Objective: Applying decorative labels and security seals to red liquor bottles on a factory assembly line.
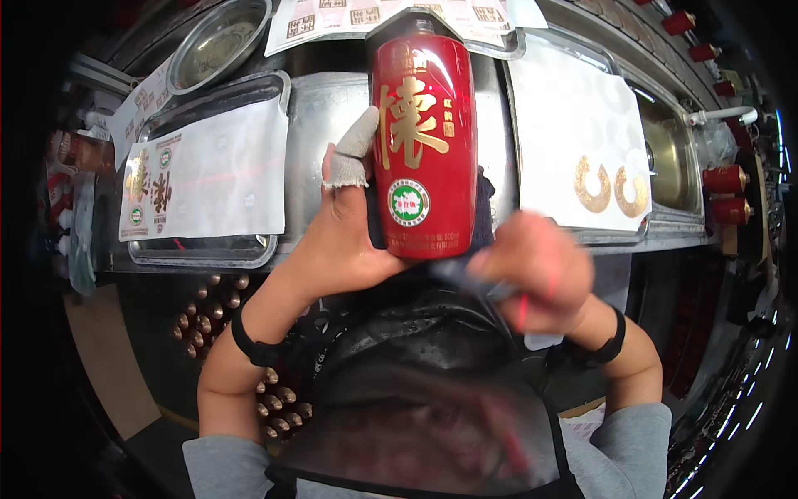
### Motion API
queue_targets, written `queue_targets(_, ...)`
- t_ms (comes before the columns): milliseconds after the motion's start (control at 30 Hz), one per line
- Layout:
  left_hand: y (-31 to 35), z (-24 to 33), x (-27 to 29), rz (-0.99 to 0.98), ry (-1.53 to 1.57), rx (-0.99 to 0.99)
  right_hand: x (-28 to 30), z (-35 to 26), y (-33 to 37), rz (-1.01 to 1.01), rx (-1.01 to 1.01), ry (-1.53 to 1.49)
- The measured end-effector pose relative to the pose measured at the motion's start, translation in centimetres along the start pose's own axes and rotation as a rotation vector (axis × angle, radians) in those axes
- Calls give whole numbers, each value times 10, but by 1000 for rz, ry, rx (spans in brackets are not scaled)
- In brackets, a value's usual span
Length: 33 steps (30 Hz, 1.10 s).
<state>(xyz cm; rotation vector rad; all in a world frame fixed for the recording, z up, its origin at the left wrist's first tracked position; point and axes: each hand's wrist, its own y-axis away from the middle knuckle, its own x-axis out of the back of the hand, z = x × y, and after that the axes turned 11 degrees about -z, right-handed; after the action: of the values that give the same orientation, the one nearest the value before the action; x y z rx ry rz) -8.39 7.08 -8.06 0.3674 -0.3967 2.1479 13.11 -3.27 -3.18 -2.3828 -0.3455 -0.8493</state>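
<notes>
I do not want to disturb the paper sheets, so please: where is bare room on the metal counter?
Bare counter shows between the left printed sheet and the left hand; a narrower strip lies between the red bottle and the right printed sheet, beyond the dark cloth. Crowded: the far side, with more printed sheets and a metal bowl.

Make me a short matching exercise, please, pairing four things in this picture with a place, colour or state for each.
1. Bottle
2. Left hand
3. Right hand
4. Round metal bowl

A. Blurred, to the right of the bottle's lower end
B. In the upper left of the view
C. Glossy red
D. Wearing a pale fabric cover on one digit

Right pairs: 1-C; 2-D; 3-A; 4-B.
</notes>
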Motion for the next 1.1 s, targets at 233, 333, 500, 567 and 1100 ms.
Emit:
queue_targets(233, -3, 3, -4, -19, -74, -110, -10, -11, 3, 78, -25, -42)
queue_targets(333, -8, 26, 4, -100, -294, 46, -4, 0, -24, 200, -488, -156)
queue_targets(500, 3, 13, -3, 45, -181, 41, 3, 22, -43, 356, -167, 106)
queue_targets(567, 4, 17, 3, 26, -255, 60, -3, 6, -28, 189, -35, 267)
queue_targets(1100, 15, 16, -3, 65, -433, -72, -7, -2, 4, 161, -45, 41)
